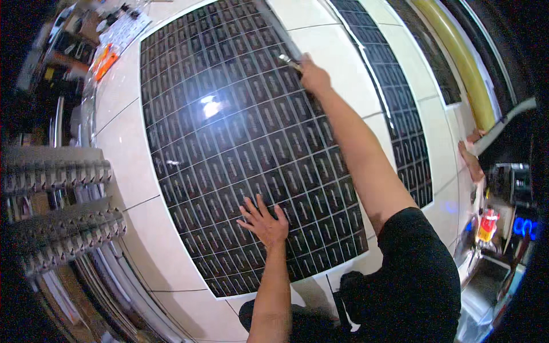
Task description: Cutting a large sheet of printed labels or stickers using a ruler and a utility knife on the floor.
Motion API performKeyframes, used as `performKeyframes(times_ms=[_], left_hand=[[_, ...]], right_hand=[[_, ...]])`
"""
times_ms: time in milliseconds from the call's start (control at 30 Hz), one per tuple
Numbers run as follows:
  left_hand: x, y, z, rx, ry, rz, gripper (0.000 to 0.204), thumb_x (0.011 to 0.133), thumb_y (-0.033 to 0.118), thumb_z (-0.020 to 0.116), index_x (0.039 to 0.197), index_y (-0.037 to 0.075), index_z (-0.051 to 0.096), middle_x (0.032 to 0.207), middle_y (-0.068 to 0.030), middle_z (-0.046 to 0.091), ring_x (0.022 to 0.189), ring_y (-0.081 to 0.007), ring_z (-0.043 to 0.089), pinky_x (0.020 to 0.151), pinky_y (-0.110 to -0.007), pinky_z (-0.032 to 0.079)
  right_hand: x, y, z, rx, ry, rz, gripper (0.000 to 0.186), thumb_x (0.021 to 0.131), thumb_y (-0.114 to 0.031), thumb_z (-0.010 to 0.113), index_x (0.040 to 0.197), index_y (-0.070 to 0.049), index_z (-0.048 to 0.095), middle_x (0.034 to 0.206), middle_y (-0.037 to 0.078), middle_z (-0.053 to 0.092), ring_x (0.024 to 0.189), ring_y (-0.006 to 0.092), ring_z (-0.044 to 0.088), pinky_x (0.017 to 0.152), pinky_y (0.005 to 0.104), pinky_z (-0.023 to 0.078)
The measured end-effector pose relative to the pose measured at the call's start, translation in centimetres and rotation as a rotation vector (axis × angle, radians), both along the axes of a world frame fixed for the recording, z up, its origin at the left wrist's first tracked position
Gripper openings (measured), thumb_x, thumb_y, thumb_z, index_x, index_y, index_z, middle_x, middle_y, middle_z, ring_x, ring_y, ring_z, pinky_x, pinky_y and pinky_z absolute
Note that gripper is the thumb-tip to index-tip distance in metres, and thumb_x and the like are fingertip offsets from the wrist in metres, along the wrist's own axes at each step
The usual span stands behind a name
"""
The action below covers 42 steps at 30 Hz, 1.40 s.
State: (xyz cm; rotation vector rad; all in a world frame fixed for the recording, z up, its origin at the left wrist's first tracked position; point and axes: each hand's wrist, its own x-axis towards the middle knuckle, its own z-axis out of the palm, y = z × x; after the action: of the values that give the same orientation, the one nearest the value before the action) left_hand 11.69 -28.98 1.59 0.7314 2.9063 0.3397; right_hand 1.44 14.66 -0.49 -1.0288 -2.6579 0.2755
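A large dark sheet (217,148), printed in a repeated grid with a white margin, lies on the tiled floor. My left hand (263,223) rests open on its lower middle, fingers spread. My right hand (314,74), farther forward at the upper right edge of the sheet, is closed on a small silver tool (286,59), which looks like a utility knife. Beside that tool a long grey strip (271,26), like a ruler, runs along the sheet's edge, blurred and partly hidden by my arm.
Another printed strip (377,68) and a yellow roll (463,68) lie rightward, near another person's bare feet (470,160). Orange tools (106,67) lie upper left; metal racks (63,228) line the left. A red-and-yellow bottle (487,227) stands lower right. The tiled floor (126,131) surrounds the sheets.
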Motion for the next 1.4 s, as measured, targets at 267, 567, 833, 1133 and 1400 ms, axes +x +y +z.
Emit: performKeyframes(times_ms=[267, 567, 833, 1133, 1400], left_hand=[[0.0, -0.3, -0.2, 0.0, -0.048, 0.008, 0.065, 0.092, 0.039, 0.054, 0.149, 0.011, 0.037, 0.16, -0.0196, 0.023, 0.147, -0.0448, 0.016, 0.113, -0.069, 0.005], [0.6, -0.1, 0.1, 0.0, 0.041, -0.034, 0.067, 0.093, 0.039, 0.053, 0.152, 0.012, 0.033, 0.159, -0.0195, 0.022, 0.147, -0.0454, 0.016, 0.114, -0.069, 0.005], [0.7, -2.1, -2.0, 0.253, 0.032, -0.056, 0.072, 0.089, 0.041, 0.06, 0.151, 0.012, 0.036, 0.158, -0.014, 0.029, 0.149, -0.0399, 0.015, 0.116, -0.063, -0.002], [2.8, -4.6, 0.6, 0.59, -0.098, -0.122, 0.065, 0.091, 0.02, 0.058, 0.149, 0.003, 0.033, 0.152, -0.021, 0.036, 0.143, -0.0387, 0.029, 0.118, -0.05, 0.015], [19.2, -13.1, 3.6, 0.165, -0.183, -0.294, 0.076, 0.087, 0.032, 0.062, 0.153, 0.01, 0.029, 0.158, -0.0266, 0.016, 0.147, -0.0452, 0.013, 0.114, -0.066, 0.01]], right_hand=[[0.0, -0.1, -0.4, -0.184, -0.205, -0.068, 0.048, 0.096, -0.034, 0.049, 0.132, -0.002, 0.05, 0.139, 0.021, 0.052, 0.108, 0.0392, 0.064, 0.09, 0.0484, 0.052], [21.7, -9.3, 3.1, -0.141, -0.287, -0.063, 0.052, 0.094, -0.041, 0.056, 0.131, -0.005, 0.052, 0.142, 0.016, 0.05, 0.088, 0.034, 0.07, 0.067, 0.0466, 0.058], [34.4, -19.7, 2.8, -0.296, 0.017, -0.354, 0.029, 0.089, -0.028, 0.065, 0.113, -0.013, 0.06, 0.117, 0.01, 0.063, 0.092, 0.0312, 0.067, 0.073, 0.0446, 0.054], [33.9, -17.8, 2.7, -0.527, 0.065, -0.581, 0.04, 0.081, -0.024, 0.073, 0.113, -0.005, 0.059, 0.106, 0.019, 0.066, 0.103, 0.0381, 0.063, 0.086, 0.0459, 0.051], [39.6, -22.9, 2.2, -0.59, -0.04, -0.769, 0.038, 0.084, -0.023, 0.069, 0.114, 0.0, 0.061, 0.125, 0.023, 0.058, 0.11, 0.0389, 0.063, 0.092, 0.0461, 0.053]])
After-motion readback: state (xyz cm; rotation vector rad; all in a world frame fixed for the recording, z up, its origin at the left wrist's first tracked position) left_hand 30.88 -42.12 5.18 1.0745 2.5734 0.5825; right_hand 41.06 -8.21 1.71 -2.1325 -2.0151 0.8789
